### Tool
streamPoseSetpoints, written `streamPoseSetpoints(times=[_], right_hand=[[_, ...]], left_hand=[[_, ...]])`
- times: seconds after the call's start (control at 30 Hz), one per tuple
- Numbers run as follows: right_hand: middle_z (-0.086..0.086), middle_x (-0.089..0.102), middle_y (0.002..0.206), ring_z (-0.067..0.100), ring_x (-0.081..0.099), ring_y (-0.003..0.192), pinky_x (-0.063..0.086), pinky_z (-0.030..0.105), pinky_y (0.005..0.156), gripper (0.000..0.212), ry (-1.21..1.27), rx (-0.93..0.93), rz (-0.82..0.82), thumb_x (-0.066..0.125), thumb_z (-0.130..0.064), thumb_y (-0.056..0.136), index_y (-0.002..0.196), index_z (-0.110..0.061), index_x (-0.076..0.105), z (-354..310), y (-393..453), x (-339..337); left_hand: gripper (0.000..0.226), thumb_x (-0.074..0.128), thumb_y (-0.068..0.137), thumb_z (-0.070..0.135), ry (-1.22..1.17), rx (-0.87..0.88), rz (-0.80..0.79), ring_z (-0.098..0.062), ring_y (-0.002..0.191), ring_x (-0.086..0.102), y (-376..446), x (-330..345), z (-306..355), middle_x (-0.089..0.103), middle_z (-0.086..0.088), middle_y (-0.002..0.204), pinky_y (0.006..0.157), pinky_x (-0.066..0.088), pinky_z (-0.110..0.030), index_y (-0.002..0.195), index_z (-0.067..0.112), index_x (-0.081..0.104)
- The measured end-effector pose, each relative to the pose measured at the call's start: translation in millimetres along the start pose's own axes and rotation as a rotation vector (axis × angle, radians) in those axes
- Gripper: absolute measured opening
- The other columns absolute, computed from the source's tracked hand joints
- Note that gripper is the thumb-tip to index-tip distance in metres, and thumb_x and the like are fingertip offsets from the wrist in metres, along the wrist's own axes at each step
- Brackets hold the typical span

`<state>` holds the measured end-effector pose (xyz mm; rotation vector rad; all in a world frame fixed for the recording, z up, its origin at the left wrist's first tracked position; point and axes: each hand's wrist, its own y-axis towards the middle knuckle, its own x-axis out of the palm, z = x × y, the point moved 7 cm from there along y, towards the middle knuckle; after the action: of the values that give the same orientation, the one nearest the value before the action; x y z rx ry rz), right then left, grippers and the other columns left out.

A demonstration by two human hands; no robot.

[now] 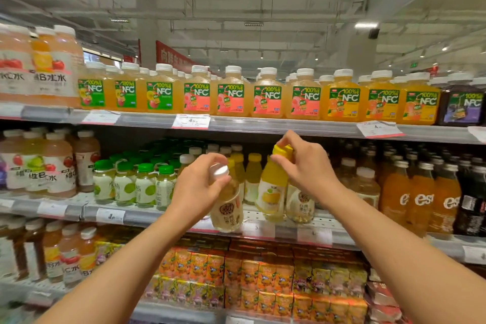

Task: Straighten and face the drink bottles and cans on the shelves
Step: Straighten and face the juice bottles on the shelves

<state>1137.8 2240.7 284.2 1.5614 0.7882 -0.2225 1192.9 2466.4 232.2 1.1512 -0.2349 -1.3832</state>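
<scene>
While we hold two bottles by their caps, we can turn each one to face front. Our left hand (200, 187) has its grip closed around the white cap of a pale tea bottle (228, 208), which leans out past the shelf (168, 216) edge. Our right hand (305, 166) pinches the yellow cap of a yellow juice bottle (273, 192) standing on that shelf. Just beside the left grip stand green-capped bottles (131, 184). Beyond the right grip stand orange soda bottles (420, 197).

Hands (200, 187) on 2 shelf bottles (228, 205)
</scene>
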Motion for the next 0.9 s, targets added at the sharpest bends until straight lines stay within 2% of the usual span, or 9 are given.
streamPoseSetpoints(times=[0.07,0.17,0.33,0.43,0.53,0.63,0.7,0.8,0.9], right_hand=[[-0.003,0.067,0.088,0.021,0.063,0.080,0.047,0.032,0.068,0.027,0.015,0.021,-0.033,0.072,-0.038,0.092,0.107,-0.020,0.058,-7.7,8.1,24.0],[0.000,0.068,0.089,0.024,0.065,0.084,0.051,0.035,0.071,0.027,0.005,0.067,-0.077,0.071,-0.038,0.092,0.108,-0.022,0.056,-5.9,19.4,55.8],[-0.002,0.063,0.084,0.027,0.066,0.084,0.046,0.032,0.067,0.026,-0.071,0.117,-0.191,0.066,-0.041,0.095,0.112,-0.024,0.054,4.4,35.3,99.1],[0.007,0.066,0.101,0.031,0.061,0.102,0.048,0.034,0.077,0.026,-0.120,0.164,-0.290,0.063,-0.036,0.097,0.118,-0.024,0.053,13.0,36.8,122.2],[0.012,0.062,0.121,0.033,0.054,0.119,0.043,0.034,0.086,0.038,-0.138,0.221,-0.373,0.062,-0.035,0.098,0.132,-0.021,0.052,17.5,38.7,139.1],[0.012,0.056,0.137,0.034,0.048,0.130,0.044,0.037,0.102,0.050,-0.180,0.283,-0.433,0.063,-0.036,0.098,0.144,-0.022,0.049,14.4,44.0,140.4],[0.011,0.055,0.141,0.033,0.049,0.132,0.045,0.040,0.105,0.057,-0.206,0.308,-0.470,0.065,-0.035,0.097,0.149,-0.023,0.046,7.0,40.8,132.6],[0.008,0.060,0.137,0.030,0.057,0.125,0.050,0.041,0.098,0.058,-0.283,0.291,-0.404,0.065,-0.033,0.096,0.148,-0.019,0.045,-12.3,21.2,107.5],[-0.006,0.062,0.135,0.014,0.061,0.119,0.053,0.036,0.100,0.052,0.024,0.320,-0.369,0.063,-0.027,0.094,0.144,-0.029,0.051,-33.5,-21.7,94.4]], left_hand=[[0.033,0.073,0.092,0.026,-0.012,-0.009,-0.008,-0.007,0.097,0.060,-9.8,-9.2,-2.3,0.065,0.013,0.120,0.081,0.054,-0.023,0.124,0.027,0.064],[0.033,0.074,0.091,0.026,-0.021,-0.021,-0.014,-0.006,0.106,0.061,-19.8,-19.0,-7.3,0.065,0.014,0.120,0.088,0.057,-0.029,0.123,0.028,0.064],[0.033,0.076,0.089,0.028,-0.021,-0.041,-0.015,-0.005,0.107,0.061,-25.2,-27.5,-17.4,0.066,0.017,0.117,0.088,0.058,-0.033,0.121,0.030,0.066],[0.034,0.076,0.089,0.029,-0.014,-0.037,-0.026,-0.004,0.106,0.061,-24.3,-28.4,-21.4,0.066,0.016,0.117,0.089,0.058,-0.034,0.121,0.030,0.066],[0.034,0.076,0.087,0.032,-0.026,-0.026,-0.038,-0.002,0.103,0.061,-22.2,-29.8,-26.0,0.066,0.018,0.114,0.085,0.059,-0.033,0.120,0.033,0.066],[0.033,0.077,0.087,0.034,-0.036,-0.024,-0.038,-0.001,0.098,0.061,-19.4,-27.9,-32.0,0.066,0.020,0.112,0.083,0.059,-0.034,0.119,0.033,0.067],[0.034,0.078,0.087,0.033,-0.053,-0.037,-0.034,-0.004,0.096,0.062,-18.9,-23.3,-37.0,0.067,0.018,0.112,0.083,0.059,-0.035,0.120,0.031,0.068],[0.035,0.078,0.086,0.033,-0.082,-0.047,-0.009,0.002,0.089,0.061,-18.1,-13.6,-42.0,0.068,0.017,0.112,0.075,0.056,-0.026,0.119,0.031,0.069],[0.032,0.078,0.085,0.036,-0.123,-0.057,0.009,0.009,0.083,0.058,-14.5,-4.4,-40.1,0.068,0.021,0.106,0.066,0.044,-0.013,0.116,0.034,0.070]])
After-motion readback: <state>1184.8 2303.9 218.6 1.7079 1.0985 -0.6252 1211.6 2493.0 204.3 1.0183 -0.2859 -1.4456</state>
